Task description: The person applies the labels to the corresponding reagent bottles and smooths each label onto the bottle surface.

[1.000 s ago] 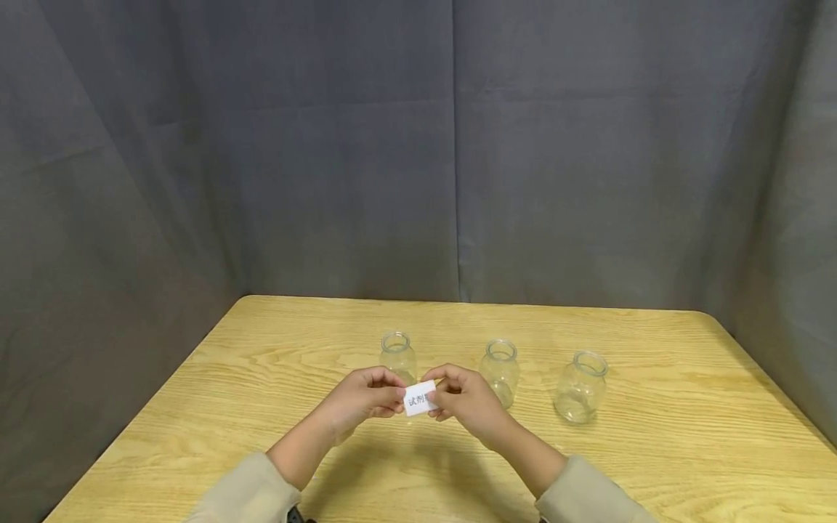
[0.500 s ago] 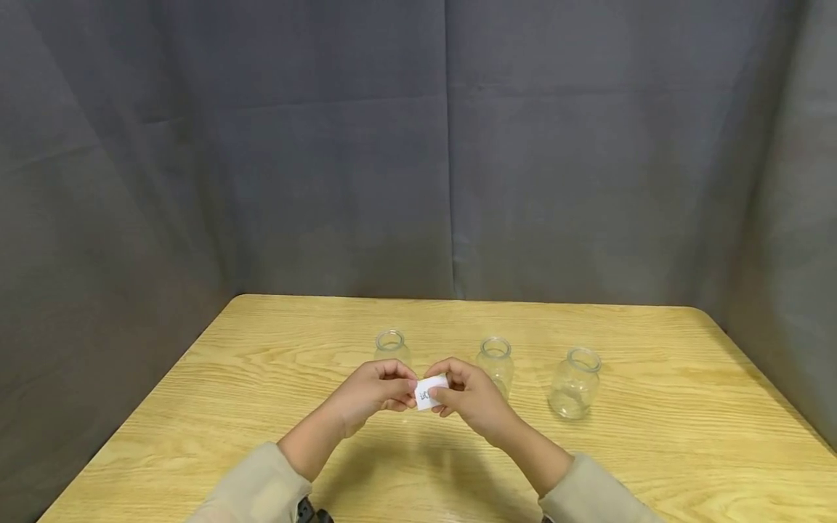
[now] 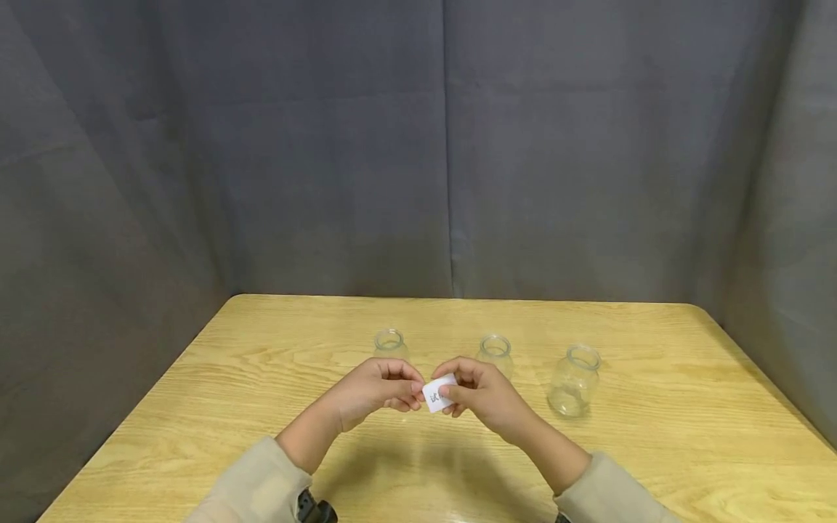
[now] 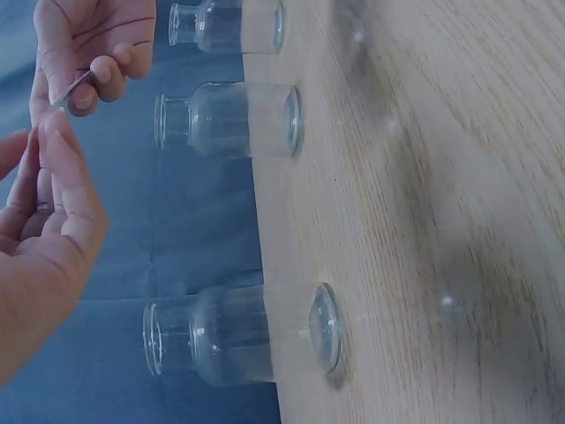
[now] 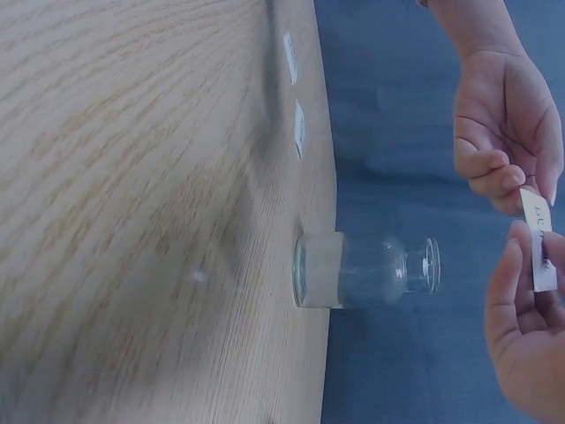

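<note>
three jars point(image 3: 570, 392) stand apart inside the table's point(image 3: 686, 407) far edge, plus two labels point(image 5: 299, 130). left hand point(image 3: 371, 392) and right hand point(image 3: 489, 398) pinch one card point(image 3: 432, 394).

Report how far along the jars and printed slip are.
Looks done: three jars stand upright on the table. In hand: the left hand and right hand pinch the printed slip. Remaining, probably: labelling, since no jar shows a slip and two white slips lie on the table.
</note>
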`<state>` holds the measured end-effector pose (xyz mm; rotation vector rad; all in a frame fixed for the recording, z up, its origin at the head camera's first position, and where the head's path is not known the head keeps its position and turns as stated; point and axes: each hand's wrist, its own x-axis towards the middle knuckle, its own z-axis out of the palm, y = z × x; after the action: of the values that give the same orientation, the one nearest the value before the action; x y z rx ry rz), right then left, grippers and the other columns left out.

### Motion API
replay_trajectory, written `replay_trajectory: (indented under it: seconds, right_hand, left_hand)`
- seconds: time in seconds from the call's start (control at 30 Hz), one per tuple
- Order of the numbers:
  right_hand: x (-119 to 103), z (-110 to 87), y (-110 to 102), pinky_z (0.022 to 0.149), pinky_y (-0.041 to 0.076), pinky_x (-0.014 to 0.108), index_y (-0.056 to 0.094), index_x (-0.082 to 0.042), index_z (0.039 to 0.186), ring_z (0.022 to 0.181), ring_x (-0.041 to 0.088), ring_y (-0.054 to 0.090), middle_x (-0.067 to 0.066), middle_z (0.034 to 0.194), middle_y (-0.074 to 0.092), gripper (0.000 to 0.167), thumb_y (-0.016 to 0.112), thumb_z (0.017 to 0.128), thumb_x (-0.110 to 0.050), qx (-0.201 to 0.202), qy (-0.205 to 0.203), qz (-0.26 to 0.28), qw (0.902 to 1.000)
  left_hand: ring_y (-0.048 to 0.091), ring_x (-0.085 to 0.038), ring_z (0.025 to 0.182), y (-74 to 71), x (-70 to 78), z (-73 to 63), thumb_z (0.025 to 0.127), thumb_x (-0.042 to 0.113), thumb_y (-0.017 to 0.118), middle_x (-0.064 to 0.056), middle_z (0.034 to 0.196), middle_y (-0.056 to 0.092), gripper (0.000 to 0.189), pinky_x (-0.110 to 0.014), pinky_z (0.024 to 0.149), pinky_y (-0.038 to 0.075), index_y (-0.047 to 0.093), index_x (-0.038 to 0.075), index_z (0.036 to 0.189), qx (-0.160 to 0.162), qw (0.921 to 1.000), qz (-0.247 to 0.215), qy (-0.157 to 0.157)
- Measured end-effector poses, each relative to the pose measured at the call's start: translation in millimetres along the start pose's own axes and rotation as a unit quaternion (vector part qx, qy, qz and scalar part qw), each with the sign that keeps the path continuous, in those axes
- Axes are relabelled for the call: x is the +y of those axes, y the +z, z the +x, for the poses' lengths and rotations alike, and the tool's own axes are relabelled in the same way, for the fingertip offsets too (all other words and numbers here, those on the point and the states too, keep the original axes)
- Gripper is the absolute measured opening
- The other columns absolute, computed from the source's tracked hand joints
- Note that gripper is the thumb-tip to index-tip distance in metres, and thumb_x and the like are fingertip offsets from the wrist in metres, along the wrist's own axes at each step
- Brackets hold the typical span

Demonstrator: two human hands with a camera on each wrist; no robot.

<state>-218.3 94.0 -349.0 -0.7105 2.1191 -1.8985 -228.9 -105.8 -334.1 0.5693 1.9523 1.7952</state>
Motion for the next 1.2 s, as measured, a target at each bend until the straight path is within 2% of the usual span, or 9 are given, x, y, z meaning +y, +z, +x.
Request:
replay_trajectory:
  seconds: [0.33,0.5,0.63,0.77,1.07,1.2]
  right_hand:
    - [0,-1.0,4,0.056,0.045,0.024,0.053,0.008,0.1,0.065,0.016,0.05,0.008,0.078,0.054,0.02,0.053,0.083,-0.002,-0.013,0.012,0.004,0.9998]
    - [0,0.7,5,0.056,0.045,0.023,0.053,0.007,0.099,0.065,0.016,0.05,0.007,0.078,0.054,0.019,0.054,0.083,-0.002,-0.014,0.016,0.017,0.9996]
    - [2,-0.4,5,0.056,0.045,0.023,0.053,0.007,0.099,0.064,0.015,0.05,0.007,0.078,0.054,0.019,0.055,0.083,-0.004,-0.005,0.018,0.028,0.9994]
    - [4,-0.8,4,0.056,0.045,0.023,0.053,0.007,0.098,0.063,0.015,0.049,0.008,0.078,0.054,0.021,0.056,0.082,-0.006,0.0,0.018,0.029,0.9994]
    - [0,5.1,-1,0.056,0.045,0.024,0.053,0.006,0.099,0.065,0.016,0.05,0.007,0.078,0.053,0.021,0.055,0.083,-0.007,0.0,0.014,0.02,0.9997]
    - [-2,6.9,-4,0.056,0.045,0.023,0.052,0.008,0.099,0.065,0.016,0.05,0.008,0.079,0.054,0.021,0.055,0.083,-0.006,0.001,0.013,0.018,0.9998]
  left_hand:
    - [0.058,-0.015,0.072,-0.6,-2.9,-1.0,0.083,0.005,0.054,-0.005,0.077,0.06,0.017,-0.03,0.069,0.047,0.056,-0.009,0.09,-0.03,0.9995,0.003,-0.01]
    - [0.058,-0.015,0.071,0.5,-2.4,0.5,0.083,0.007,0.054,-0.004,0.077,0.059,0.016,-0.03,0.069,0.047,0.056,-0.008,0.089,-0.03,0.9994,-0.014,-0.005]
    - [0.057,-0.015,0.07,3.2,-5.7,2.9,0.082,0.009,0.054,-0.005,0.075,0.059,0.014,-0.029,0.068,0.047,0.057,-0.003,0.087,-0.021,0.9985,-0.046,-0.02]
    - [0.057,-0.015,0.069,4.0,-9.2,5.7,0.082,0.012,0.056,-0.005,0.074,0.059,0.015,-0.028,0.067,0.047,0.057,-0.002,0.087,-0.016,0.9976,-0.059,-0.032]
    - [0.058,-0.014,0.068,-4.3,-7.6,10.0,0.081,0.009,0.057,-0.005,0.073,0.06,0.006,-0.025,0.065,0.047,0.059,0.004,0.083,-0.026,0.9967,-0.076,-0.015]
    - [0.058,-0.015,0.068,-7.6,-7.4,12.0,0.082,0.007,0.055,-0.005,0.074,0.06,0.005,-0.025,0.064,0.047,0.059,0.005,0.082,-0.039,0.9967,-0.07,-0.01]
